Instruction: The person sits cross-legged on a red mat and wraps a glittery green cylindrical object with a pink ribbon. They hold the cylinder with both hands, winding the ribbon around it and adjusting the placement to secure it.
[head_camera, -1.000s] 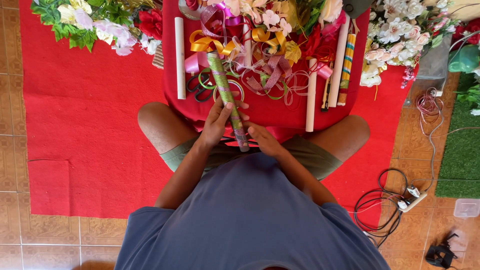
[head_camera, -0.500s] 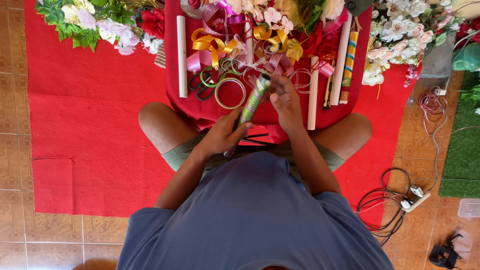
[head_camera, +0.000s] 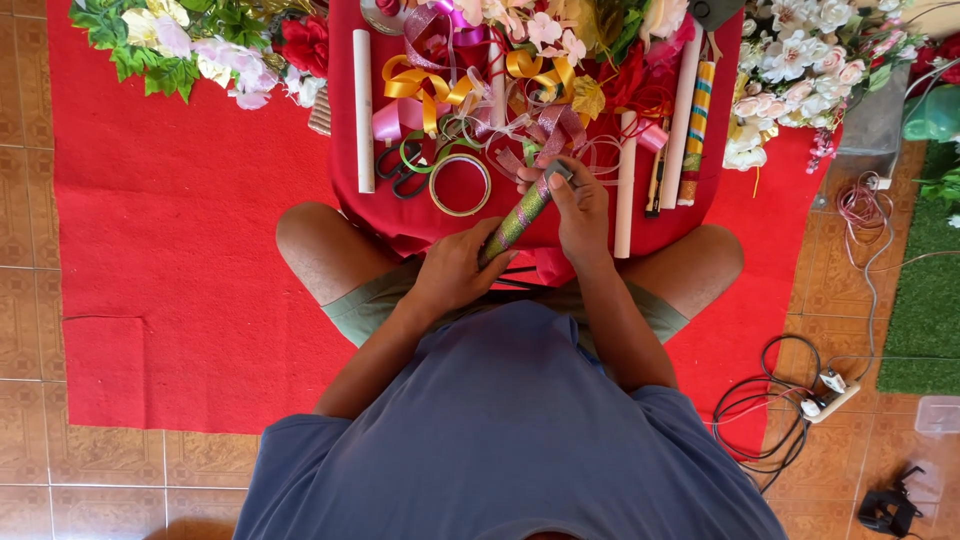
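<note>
Centrally, frame middle — both hands on a glittery green-pink roll (head_camera: 517, 220), held tilted just above the near edge of the red worktop (head_camera: 440, 225). Left hand (head_camera: 455, 275) closed round its lower end; right hand (head_camera: 580, 205) pinching the upper end, fingers curled. Just beyond — a ring of tape (head_camera: 460, 185), black scissors (head_camera: 398, 165), a white tube (head_camera: 363, 110) at upper left, loose ribbons (head_camera: 420, 85).

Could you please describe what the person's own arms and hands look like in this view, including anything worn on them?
Both arms are bare from the short sleeves of a slate-blue T-shirt down to the fingers. The left hand and the right hand wear no gloves, and no watch, bracelet or ring can be made out at this size. Olive-green shorts show below the shirt.
</note>
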